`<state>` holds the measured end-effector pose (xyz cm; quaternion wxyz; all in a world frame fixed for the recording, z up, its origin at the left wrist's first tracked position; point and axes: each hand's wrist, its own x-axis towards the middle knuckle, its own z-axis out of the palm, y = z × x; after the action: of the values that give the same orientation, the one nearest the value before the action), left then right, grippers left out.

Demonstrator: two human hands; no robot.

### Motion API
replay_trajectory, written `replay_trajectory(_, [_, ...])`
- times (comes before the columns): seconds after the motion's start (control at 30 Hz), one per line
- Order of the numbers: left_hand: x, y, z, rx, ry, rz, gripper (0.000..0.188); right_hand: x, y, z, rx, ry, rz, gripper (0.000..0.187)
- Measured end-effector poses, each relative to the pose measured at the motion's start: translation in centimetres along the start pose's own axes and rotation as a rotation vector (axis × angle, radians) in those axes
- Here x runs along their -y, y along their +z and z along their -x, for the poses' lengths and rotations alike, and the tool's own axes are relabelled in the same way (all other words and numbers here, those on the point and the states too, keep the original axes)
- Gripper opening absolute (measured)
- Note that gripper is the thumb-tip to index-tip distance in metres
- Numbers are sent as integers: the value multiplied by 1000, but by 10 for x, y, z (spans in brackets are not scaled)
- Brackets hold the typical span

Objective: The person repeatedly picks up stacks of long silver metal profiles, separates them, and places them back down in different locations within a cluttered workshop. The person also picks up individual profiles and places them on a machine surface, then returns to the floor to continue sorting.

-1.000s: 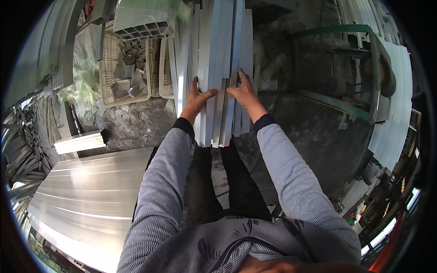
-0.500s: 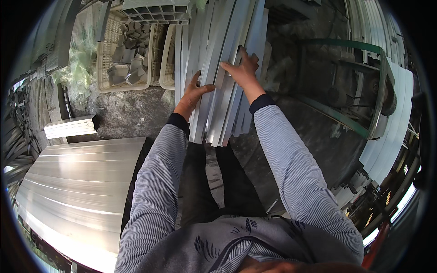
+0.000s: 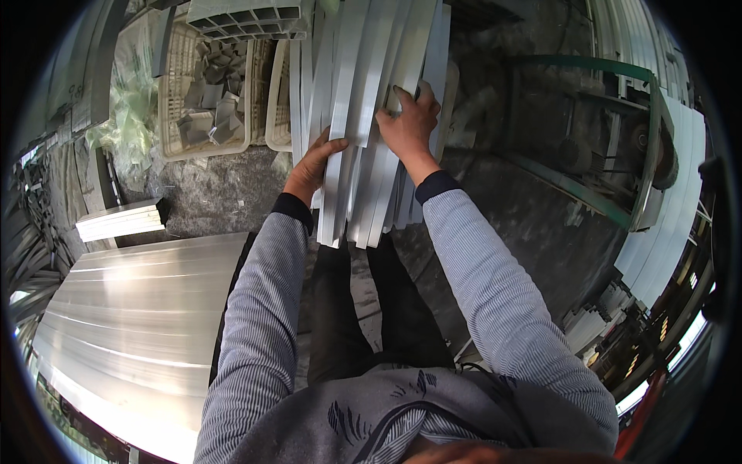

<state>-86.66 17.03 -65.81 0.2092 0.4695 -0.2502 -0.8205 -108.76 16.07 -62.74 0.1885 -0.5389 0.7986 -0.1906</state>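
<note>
while the left hand (image 3: 311, 164) clasps the upper metal profiles (image 3: 352, 85) at their left edge, thumb on top, i log remotely the right hand (image 3: 411, 133) curled over their right part, profiles lying right of a pale crate (image 3: 205, 152).

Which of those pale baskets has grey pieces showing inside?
The left basket: grey pieces lie in plain view inside it. The right basket, partly hidden by the long metal bars, shows none.
</note>
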Motion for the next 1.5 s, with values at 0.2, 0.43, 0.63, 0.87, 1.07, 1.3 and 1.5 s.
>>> replay_trajectory(0.2, [-3, 1, 0, 7, -54, 12, 113, 41, -16, 3, 182, 117, -101, 78])
replay_trajectory(0.43, [-6, 0, 7, -32, -118, 4, 119, 63, 22, 1, 76, 415, -122, 90])
replay_trajectory(0.63, [-7, -7, 11, -59, -178, 80, 73, 66, 13, -21, 186, 633, -404, 91])
replay_trajectory(0.87, [-20, -4, 30, -55, -100, 32, 86, 58, -38, -31, 481, 500, -684, 72])
replay_trajectory(1.07, [-4, -20, 53, -162, -9, 22, 124, 15, -84, 42, 541, 414, -1231, 84])
replay_trajectory(1.3, [9, -21, -7, -611, 88, -1120, 136, -16, -95, 170, 561, 478, -919, 72])
replay_trajectory(1.5, [30, -15, -39, -579, 254, -1026, 122, -45, -93, 240, 577, 661, -883, 80])
